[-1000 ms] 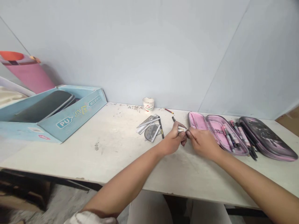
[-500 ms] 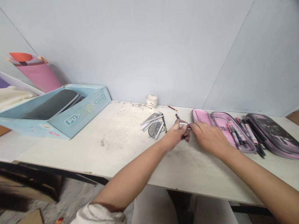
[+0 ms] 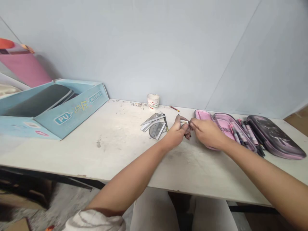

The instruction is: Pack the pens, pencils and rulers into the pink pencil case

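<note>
My left hand (image 3: pixel 176 132) is closed round a small white object (image 3: pixel 184 122) whose kind I cannot make out. Its thumb and forefinger grip it from either side. The fingertips of my right hand (image 3: pixel 208 132) pinch at the right end of that object, on a thin dark-red stick that looks like a pencil, mostly hidden by the fingers. Both hands meet above the table, in front of an open pink pencil case (image 3: pixel 225 119). Just left of my left hand lie clear rulers (image 3: pixel 150 123) and a round protractor (image 3: pixel 155 130).
A paper cup (image 3: pixel 153 101) stands by the wall, with shavings (image 3: pixel 138 104) beside it. Behind my hands lies a short pencil (image 3: pixel 175 108). Markers (image 3: pixel 237 134) and a dark pencil case (image 3: pixel 276 136) are at right, a blue box (image 3: pixel 79 110) at left.
The view has swung slightly right, so the objects sit further left. My hands stay together on the white object, fingers shifted a little; the dark-red stick shows less.
</note>
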`<action>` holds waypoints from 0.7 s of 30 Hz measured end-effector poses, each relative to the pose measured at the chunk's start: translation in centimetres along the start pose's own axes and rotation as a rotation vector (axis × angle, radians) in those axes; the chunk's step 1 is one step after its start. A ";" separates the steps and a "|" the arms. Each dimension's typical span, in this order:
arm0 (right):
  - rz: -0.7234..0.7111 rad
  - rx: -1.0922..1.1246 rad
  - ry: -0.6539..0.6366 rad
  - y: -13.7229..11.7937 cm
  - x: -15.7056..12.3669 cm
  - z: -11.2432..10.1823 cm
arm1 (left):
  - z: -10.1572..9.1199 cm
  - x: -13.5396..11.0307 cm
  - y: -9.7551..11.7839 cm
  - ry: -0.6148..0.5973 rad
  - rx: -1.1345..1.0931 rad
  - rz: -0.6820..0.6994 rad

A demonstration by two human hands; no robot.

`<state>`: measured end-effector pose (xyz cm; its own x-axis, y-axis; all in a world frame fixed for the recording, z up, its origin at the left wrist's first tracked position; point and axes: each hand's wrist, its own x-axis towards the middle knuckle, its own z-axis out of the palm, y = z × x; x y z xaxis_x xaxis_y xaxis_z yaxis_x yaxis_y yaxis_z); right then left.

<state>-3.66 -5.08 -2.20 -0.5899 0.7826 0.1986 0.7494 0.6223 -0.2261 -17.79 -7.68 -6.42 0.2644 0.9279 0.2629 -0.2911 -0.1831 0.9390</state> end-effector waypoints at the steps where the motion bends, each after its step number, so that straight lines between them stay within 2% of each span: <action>1: 0.014 0.179 -0.050 0.3 0.3 -0.1 | 0.0 0.1 0.0 0.001 0.039 0.015; 3: 0.048 0.500 -0.151 1.0 0.7 -0.1 | 0.2 0.3 -0.1 0.003 0.116 0.034; 5: 0.086 0.629 -0.193 1.4 0.7 -0.1 | 0.2 0.5 -0.2 0.014 0.169 0.048; 7: 0.101 0.471 -0.102 1.4 0.3 0.0 | 0.2 0.8 -0.4 0.038 0.179 0.055; 10: 0.014 -0.067 0.114 0.9 -0.7 0.2 | 0.1 1.0 -0.8 0.070 0.099 0.045; 13: -0.099 -0.427 0.164 0.5 -1.4 0.6 | 0.1 0.9 -0.9 0.048 0.008 0.030; 16: -0.073 -0.495 0.156 0.3 -1.3 0.8 | 0.2 0.8 -0.9 0.035 -0.002 0.021; 21: 0.046 -0.395 0.068 0.1 -0.5 0.6 | -0.2 1.1 -1.3 0.039 0.107 0.058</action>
<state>-3.40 -5.41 -2.88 -0.5418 0.7986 0.2620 0.8402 0.5224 0.1452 -17.29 -6.40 -7.41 0.2136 0.9263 0.3104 -0.2046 -0.2682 0.9414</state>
